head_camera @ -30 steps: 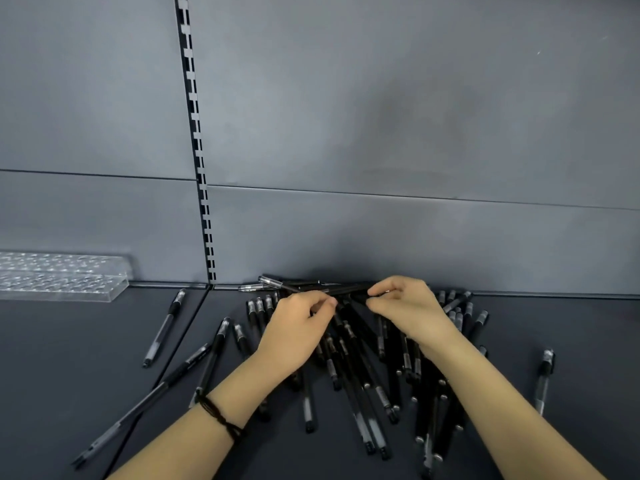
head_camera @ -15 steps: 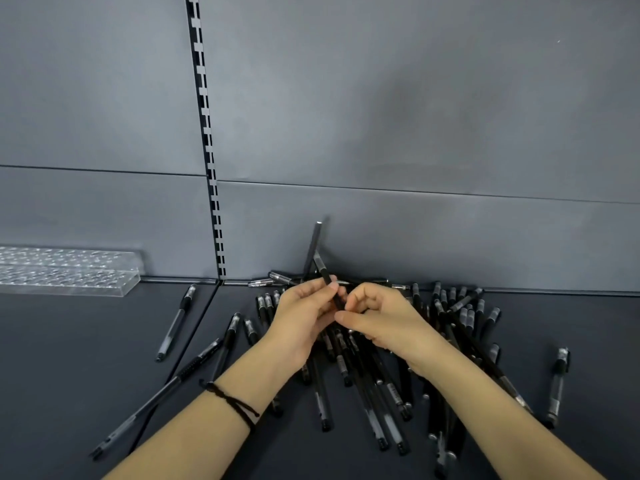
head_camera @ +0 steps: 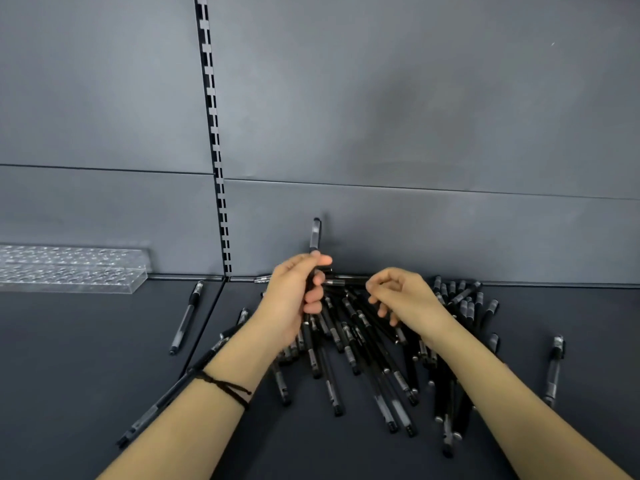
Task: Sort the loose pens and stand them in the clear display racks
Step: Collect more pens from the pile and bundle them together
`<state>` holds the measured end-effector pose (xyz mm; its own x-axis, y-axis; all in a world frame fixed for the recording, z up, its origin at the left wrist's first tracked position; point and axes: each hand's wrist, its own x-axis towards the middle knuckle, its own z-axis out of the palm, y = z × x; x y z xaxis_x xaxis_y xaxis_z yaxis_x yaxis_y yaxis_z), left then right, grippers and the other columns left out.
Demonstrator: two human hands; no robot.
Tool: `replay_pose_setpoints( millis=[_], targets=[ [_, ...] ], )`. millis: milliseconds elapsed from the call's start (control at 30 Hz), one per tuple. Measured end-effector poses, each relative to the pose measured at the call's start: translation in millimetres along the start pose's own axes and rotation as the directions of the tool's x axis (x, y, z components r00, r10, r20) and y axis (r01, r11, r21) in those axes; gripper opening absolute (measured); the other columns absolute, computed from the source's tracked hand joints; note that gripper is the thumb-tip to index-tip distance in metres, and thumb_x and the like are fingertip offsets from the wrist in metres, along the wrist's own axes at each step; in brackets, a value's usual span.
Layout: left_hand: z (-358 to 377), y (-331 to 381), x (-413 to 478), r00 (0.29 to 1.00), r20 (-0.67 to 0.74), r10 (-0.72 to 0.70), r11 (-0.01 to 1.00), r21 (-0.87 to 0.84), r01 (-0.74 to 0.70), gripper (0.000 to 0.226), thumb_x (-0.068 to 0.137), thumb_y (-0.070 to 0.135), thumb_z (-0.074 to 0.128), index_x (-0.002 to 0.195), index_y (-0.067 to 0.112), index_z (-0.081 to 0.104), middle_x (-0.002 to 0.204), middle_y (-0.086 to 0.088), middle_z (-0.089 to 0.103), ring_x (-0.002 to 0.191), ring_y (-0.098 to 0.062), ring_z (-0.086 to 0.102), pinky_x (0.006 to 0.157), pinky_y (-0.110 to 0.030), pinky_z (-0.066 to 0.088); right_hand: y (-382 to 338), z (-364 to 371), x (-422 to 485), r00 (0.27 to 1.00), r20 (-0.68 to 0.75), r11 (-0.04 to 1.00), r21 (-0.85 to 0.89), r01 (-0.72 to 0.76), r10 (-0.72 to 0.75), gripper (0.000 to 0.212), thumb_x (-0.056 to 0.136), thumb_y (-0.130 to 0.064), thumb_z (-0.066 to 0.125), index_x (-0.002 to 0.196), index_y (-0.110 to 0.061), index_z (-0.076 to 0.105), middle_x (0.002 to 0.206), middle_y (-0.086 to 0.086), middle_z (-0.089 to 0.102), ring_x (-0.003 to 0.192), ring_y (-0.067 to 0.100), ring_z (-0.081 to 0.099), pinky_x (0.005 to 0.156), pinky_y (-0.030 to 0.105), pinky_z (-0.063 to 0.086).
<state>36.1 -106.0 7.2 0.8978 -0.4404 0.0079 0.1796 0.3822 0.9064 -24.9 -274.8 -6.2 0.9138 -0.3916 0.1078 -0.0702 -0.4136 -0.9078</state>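
A heap of several black pens [head_camera: 367, 351] lies on the dark shelf against the back wall. My left hand [head_camera: 294, 299] grips one black pen [head_camera: 316, 233] upright, its capped end sticking up above my fist. Just to the right, my right hand [head_camera: 405, 299] hovers over the heap with curled fingers; its fingertips pinch the end of another black pen [head_camera: 346, 281] that lies sideways between the two hands. The clear display racks [head_camera: 69, 270] stand far left against the wall, with no pens in them.
Stray pens lie apart from the heap: one [head_camera: 187, 317] left of the shelf seam, a long one [head_camera: 162, 407] near my left forearm, one [head_camera: 554, 372] at the far right. A slotted upright strip [head_camera: 214, 140] runs up the grey back wall.
My left hand has lifted a pen out of the heap and turned it upright. My right hand has drawn a little to the right, now pinching a sideways pen.
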Motion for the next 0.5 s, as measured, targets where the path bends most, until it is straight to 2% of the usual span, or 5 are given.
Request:
replay_pose_setpoints(
  millis=[100,167,300,400,500],
  targets=[
    [-19,17,3,1.000,-0.016,0.015,1.000,0.028,-0.015,0.021,0.101,0.022,0.047,0.090,0.010,0.061,0.051,0.003,0.042,0.033,-0.005,0.028,0.034,-0.012,0.020,5,0,0,0.999,-0.025,0.997,-0.077,0.026,-0.028,0.008,0.091,-0.015,0.062,0.084,-0.015,0.067,0.075,0.004,0.065,0.053,0.009,0.055,0.043,0.018,0.041],
    [-36,24,5,0.999,-0.041,0.036,0.996,0.085,-0.033,0.023,0.102,0.024,0.046,0.092,0.010,0.061,0.050,0.003,0.043,0.033,-0.006,0.028,0.034,-0.013,0.021,3,5,1,0.997,-0.031,0.982,-0.175,0.070,-0.077,0.008,0.088,-0.016,0.065,0.082,-0.016,0.070,0.071,0.002,0.064,0.051,0.005,0.055,0.044,0.011,0.039],
    [-67,24,9,0.966,-0.162,0.200,0.940,0.311,-0.142,0.025,0.103,0.021,0.045,0.090,0.008,0.062,0.054,-0.001,0.051,0.035,-0.007,0.040,0.035,-0.017,0.030,-13,31,5,0.980,0.115,0.939,-0.287,0.192,-0.165,0.008,0.086,-0.024,0.070,0.085,-0.019,0.075,0.071,-0.010,0.066,0.054,-0.007,0.054,0.053,0.006,0.037],
    [-79,18,14,0.942,-0.225,0.250,0.896,0.422,-0.137,0.026,0.103,0.020,0.044,0.087,0.011,0.061,0.060,-0.004,0.060,0.042,-0.004,0.051,0.045,-0.018,0.040,-23,56,15,0.971,0.165,0.918,-0.328,0.221,-0.174,0.014,0.085,-0.030,0.070,0.093,-0.020,0.076,0.083,-0.010,0.070,0.071,-0.006,0.059,0.063,0.008,0.040],
    [-80,13,15,0.967,-0.203,0.153,0.925,0.374,-0.068,0.028,0.104,0.021,0.042,0.086,0.012,0.062,0.056,0.002,0.067,0.048,-0.005,0.058,0.055,-0.022,0.044,-29,72,28,0.955,0.243,0.865,-0.427,0.263,-0.170,0.029,0.087,-0.033,0.068,0.115,-0.025,0.069,0.103,-0.002,0.063,0.101,0.010,0.055,0.087,0.022,0.042]
  ],
)
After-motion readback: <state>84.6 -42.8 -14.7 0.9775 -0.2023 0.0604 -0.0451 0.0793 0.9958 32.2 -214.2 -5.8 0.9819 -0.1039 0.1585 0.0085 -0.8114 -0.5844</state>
